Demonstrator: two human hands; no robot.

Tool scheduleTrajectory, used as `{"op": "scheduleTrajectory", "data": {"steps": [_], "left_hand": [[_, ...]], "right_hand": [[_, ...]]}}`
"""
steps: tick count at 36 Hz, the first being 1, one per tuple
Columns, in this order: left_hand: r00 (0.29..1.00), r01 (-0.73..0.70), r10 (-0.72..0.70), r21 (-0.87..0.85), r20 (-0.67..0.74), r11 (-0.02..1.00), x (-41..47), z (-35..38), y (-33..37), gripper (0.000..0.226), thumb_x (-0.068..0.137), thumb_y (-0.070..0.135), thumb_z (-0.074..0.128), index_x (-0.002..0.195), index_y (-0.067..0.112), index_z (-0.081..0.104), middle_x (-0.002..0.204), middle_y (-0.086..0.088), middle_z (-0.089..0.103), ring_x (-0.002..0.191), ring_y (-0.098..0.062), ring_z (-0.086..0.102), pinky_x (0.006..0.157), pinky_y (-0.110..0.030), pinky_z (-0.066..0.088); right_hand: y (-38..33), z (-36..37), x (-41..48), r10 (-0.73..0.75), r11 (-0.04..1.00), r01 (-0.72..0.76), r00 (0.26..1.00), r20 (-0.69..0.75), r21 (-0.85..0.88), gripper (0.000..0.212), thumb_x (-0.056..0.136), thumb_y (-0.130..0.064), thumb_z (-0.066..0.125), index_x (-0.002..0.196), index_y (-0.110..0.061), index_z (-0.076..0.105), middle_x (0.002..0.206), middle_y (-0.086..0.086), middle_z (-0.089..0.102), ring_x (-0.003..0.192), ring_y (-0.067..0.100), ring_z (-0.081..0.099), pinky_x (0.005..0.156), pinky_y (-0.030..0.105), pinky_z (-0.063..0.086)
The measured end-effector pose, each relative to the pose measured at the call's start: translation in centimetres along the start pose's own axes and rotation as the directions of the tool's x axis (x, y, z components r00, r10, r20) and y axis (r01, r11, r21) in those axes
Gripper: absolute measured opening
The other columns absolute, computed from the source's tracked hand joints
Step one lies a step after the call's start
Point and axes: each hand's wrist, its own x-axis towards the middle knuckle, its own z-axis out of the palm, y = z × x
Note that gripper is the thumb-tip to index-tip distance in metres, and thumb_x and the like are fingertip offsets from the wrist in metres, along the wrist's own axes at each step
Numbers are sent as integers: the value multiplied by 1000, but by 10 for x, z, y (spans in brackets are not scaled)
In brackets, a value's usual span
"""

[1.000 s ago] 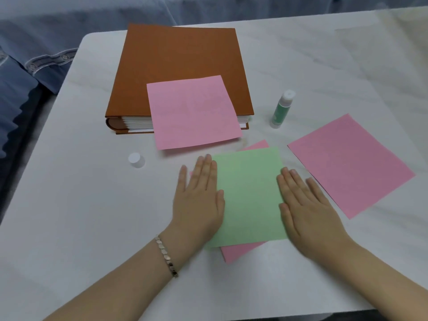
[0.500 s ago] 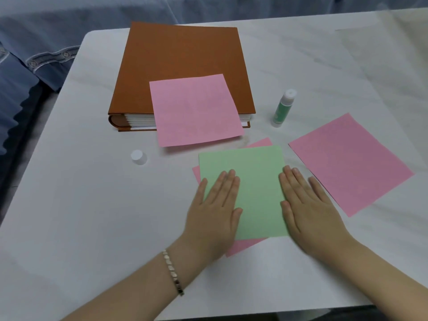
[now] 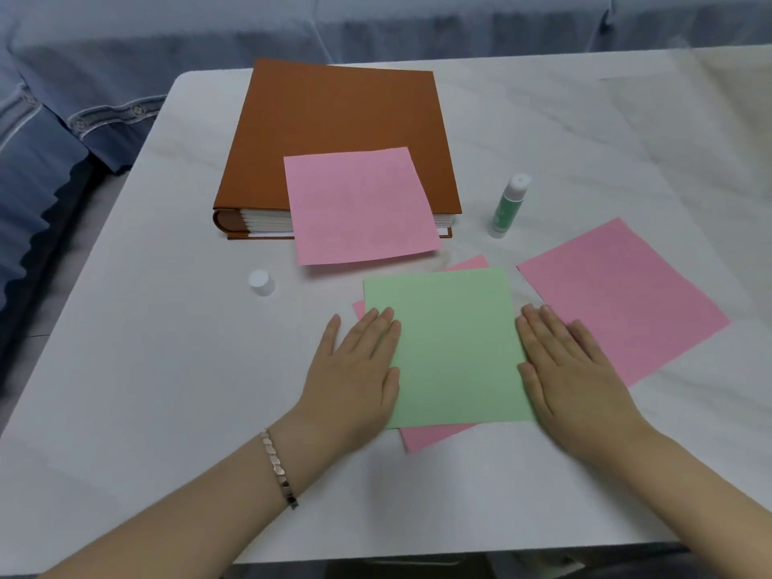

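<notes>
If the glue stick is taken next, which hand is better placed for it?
Right, probably. The uncapped glue stick stands beyond the right hand, near the right edge of the green sheet; the left hand would have to cross the sheet. Both hands lie flat, holding nothing.

Soft, even, cool light; faint shadows under hands [image 3: 357, 369]; mild glare on surface [image 3: 585, 131] far right; wide-angle bending at edges; slight softness.

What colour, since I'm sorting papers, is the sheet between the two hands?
Light green sheet, lying on a pink sheet; head view shows it.
</notes>
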Motion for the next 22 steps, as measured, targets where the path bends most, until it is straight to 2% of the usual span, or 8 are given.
{"op": "scheduleTrajectory", "data": {"steps": [2,5,7,9,12,14,19,22], "left_hand": [[999,43,-43,-11,6,999,10,-13,7,46,81,29,34,104,8,68,112,-8,66,101,-26,64,96,-53,41],[990,106,-100,-50,98,993,31,-31,20,37,90,27,30,110,12,57,113,-3,53,107,-25,50,107,-42,25],[989,131,-120,-140,84,982,44,-34,29,42,90,28,25,115,13,55,117,-2,49,110,-22,44,99,-31,23],[982,188,-171,-339,80,922,58,-39,45,36,93,22,31,117,12,57,118,-3,50,108,-21,46,91,-27,28],[938,346,-248,-668,241,659,77,-44,74,30,92,13,43,119,12,56,116,-2,54,91,-13,52,72,-17,39],[903,430,-240,-759,357,488,88,-45,94,32,91,12,46,122,14,54,117,-4,58,82,-12,53,65,-16,40],[819,572,-218,-780,530,253,106,-45,136,47,88,10,49,134,11,41,127,-15,54,107,-31,58,87,-32,45],[792,602,-228,-785,566,144,113,-46,150,50,87,8,51,136,12,39,132,-18,50,116,-35,54,89,-32,45]], "right_hand": [[5,-4,1,-30,999,30,1000,-9,-24,63,98,-30,7,127,1,53,133,15,54,130,27,42,111,33,6],[21,-15,7,-63,996,66,997,-33,66,50,93,-25,25,112,-3,65,125,13,61,120,36,52,109,39,24],[35,-30,13,29,967,-18,999,-38,255,37,89,-20,39,111,-6,66,124,13,61,120,35,53,104,42,34],[55,-47,18,171,907,-152,985,-14,393,31,91,-14,48,119,-7,62,128,11,58,121,28,51,102,33,34],[92,-57,27,385,811,-376,920,76,448,37,89,-11,52,126,-10,56,130,10,55,120,27,49,98,32,34],[115,-56,36,485,744,-488,864,132,456,41,88,-12,54,128,-9,53,129,15,53,118,29,49,97,35,37],[148,-51,49,615,611,-658,745,259,440,53,85,-27,61,133,-9,46,129,20,51,117,36,49,94,40,41],[153,-48,49,613,599,-677,731,299,427,55,85,-31,62,133,-10,45,129,17,52,118,34,49,92,37,41]]}}
